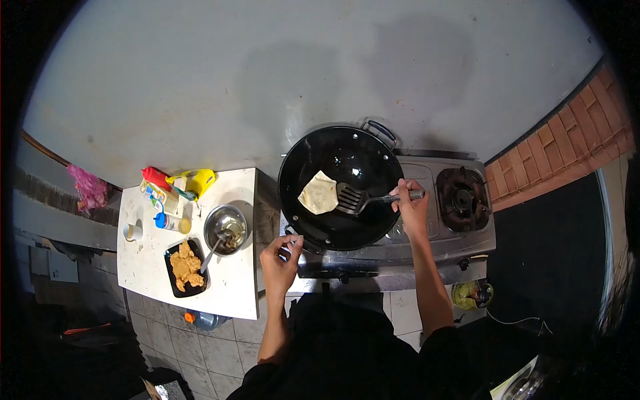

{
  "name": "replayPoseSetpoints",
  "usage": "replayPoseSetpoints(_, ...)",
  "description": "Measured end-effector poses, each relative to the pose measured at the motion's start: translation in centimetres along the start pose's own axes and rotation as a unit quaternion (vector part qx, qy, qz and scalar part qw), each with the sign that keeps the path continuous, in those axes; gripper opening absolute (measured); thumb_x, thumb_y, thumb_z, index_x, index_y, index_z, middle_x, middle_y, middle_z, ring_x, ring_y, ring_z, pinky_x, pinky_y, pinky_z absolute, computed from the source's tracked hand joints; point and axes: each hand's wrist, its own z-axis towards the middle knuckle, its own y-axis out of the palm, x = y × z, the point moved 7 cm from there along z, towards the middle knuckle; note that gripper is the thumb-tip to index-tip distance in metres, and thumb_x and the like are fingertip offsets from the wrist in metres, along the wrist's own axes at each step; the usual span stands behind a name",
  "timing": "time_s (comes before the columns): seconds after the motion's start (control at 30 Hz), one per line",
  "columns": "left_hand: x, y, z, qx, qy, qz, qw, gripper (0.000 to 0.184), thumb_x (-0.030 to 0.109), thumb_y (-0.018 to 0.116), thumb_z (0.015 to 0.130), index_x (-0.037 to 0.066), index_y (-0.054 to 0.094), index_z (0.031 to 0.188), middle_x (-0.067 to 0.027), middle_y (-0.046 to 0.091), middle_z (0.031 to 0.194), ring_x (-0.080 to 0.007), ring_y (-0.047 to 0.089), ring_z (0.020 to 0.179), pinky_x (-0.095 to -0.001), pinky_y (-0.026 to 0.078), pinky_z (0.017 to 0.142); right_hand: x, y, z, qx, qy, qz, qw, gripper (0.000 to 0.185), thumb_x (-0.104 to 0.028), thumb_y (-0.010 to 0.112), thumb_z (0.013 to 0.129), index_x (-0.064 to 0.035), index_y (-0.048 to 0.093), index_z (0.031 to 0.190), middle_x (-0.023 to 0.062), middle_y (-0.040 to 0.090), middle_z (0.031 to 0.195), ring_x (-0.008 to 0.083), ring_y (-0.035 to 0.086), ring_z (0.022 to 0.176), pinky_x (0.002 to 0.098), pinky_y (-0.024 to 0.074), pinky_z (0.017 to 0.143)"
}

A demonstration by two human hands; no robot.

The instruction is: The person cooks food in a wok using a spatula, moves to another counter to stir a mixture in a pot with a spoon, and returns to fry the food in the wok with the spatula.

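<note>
A black wok with two side handles sits on the left side of the stove. Inside it, a pale, flat, folded piece of dough lies left of the middle. My right hand is closed around the handle of a slotted spatula, whose blade rests in the wok against the dough's right edge. My left hand is closed at the wok's lower left rim, with its fingertips on the near side handle, which they largely cover.
Left of the stove, a white table carries a steel bowl with a spoon, a black tray of browned fried pieces, a blue-capped jar and a red-capped bottle. A bare burner is at right. A wall stands behind.
</note>
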Motion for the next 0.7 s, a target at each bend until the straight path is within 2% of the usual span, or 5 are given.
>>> replayPoseSetpoints(0.17, 0.0, 0.2, 0.0, 0.003, 0.01, -0.014, 1.0, 0.016, 0.015, 0.073, 0.085, 0.0, 0.071, 0.089, -0.0006, 0.054, 0.063, -0.0046, 0.045, 0.052, -0.0213, 0.034, 0.046, 0.5, -0.2, -0.9, 0.006, 0.013, 0.02, 1.0, 0.033, -0.017, 0.059, 0.097, -0.0056, 0.052, 0.068, 0.0031, 0.059, 0.065, 0.0052, 0.045, 0.048, 0.0221, 0.0324, 0.042)
replayPoseSetpoints(0.23, 0.0, 0.3, 0.1, 0.005, 0.013, -0.002, 1.0, 0.016, 0.015, 0.073, 0.085, 0.0, 0.071, 0.089, -0.0009, 0.055, 0.063, -0.0048, 0.045, 0.052, -0.0214, 0.034, 0.046, 0.0, 0.2, -1.3, 0.024, 0.0, -0.09, 0.996, 0.033, -0.016, 0.059, 0.097, -0.0056, 0.051, 0.067, 0.0011, 0.058, 0.061, 0.0042, 0.045, 0.047, 0.0232, 0.032, 0.043)
replayPoseSetpoints(0.43, 0.1, 0.4, 0.4, 0.015, 0.02, 0.004, 1.0, 0.018, 0.017, 0.074, 0.085, -0.001, 0.071, 0.089, -0.0024, 0.057, 0.064, -0.0071, 0.046, 0.05, -0.0228, 0.035, 0.047, -2.1, 1.7, -2.4, 0.009, -0.052, -0.219, 0.974, 0.029, -0.01, 0.059, 0.093, -0.0015, 0.048, 0.069, 0.0094, 0.057, 0.061, 0.0153, 0.052, 0.053, 0.032, 0.0407, 0.053)
replayPoseSetpoints(0.53, -0.2, 0.2, 0.4, 0.024, 0.018, 0.019, 0.999, 0.019, 0.018, 0.074, 0.084, -0.001, 0.071, 0.088, -0.0039, 0.058, 0.064, -0.0084, 0.046, 0.05, -0.024, 0.035, 0.047, -6.1, 4.1, -3.6, -0.033, -0.28, -0.274, 0.92, 0.019, 0.0, 0.062, 0.086, 0.0017, 0.047, 0.075, 0.0157, 0.051, 0.076, 0.033, 0.052, 0.066, 0.035, 0.0413, 0.059)
replayPoseSetpoints(0.7, -0.2, 0.1, 0.4, 0.01, -0.028, 0.057, 0.998, 0.017, 0.016, 0.071, 0.086, -0.001, 0.07, 0.09, -0.0026, 0.058, 0.063, -0.0091, 0.051, 0.057, -0.0246, 0.042, 0.057, -8.2, 4.7, -4.2, 0.011, -0.324, -0.336, 0.884, 0.02, 0.002, 0.062, 0.086, 0.0031, 0.046, 0.074, 0.013, 0.049, 0.074, 0.0273, 0.049, 0.061, 0.0331, 0.0409, 0.058)
